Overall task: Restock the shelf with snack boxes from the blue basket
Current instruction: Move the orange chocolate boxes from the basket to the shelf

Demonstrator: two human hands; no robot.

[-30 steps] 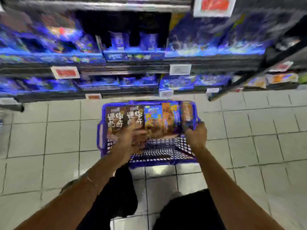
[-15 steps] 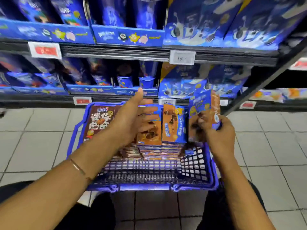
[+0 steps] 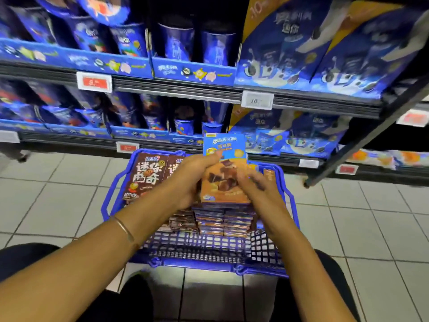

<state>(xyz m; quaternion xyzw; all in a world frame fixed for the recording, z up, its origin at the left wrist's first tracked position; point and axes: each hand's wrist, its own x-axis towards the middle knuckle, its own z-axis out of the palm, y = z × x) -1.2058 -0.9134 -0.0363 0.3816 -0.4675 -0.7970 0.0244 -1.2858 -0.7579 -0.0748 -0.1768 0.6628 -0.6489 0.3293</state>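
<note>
A blue plastic basket (image 3: 111,201) stands on the tiled floor in front of me, packed with upright snack boxes. An orange-and-blue snack box (image 3: 224,182) is raised above the stack in the basket. My left hand (image 3: 188,182) grips its left edge, thumb across the top front. My right hand (image 3: 257,189) holds its right edge with curled fingers. Brown snack boxes (image 3: 146,177) stand at the basket's left. The shelf (image 3: 185,94) rises just behind the basket, full of blue packs.
Blue cookie tubs (image 3: 183,126) and large blue cartons (image 3: 290,133) fill the lower shelf level. Price tags (image 3: 256,101) hang on the shelf rails. A dark shelf post (image 3: 362,145) slants down at the right. My knees frame the basket below.
My right hand has brought the orange-and-blue box from the basket's right side to the middle. My left hand, earlier resting open on the boxes, now grips it too. The view has tilted up.
</note>
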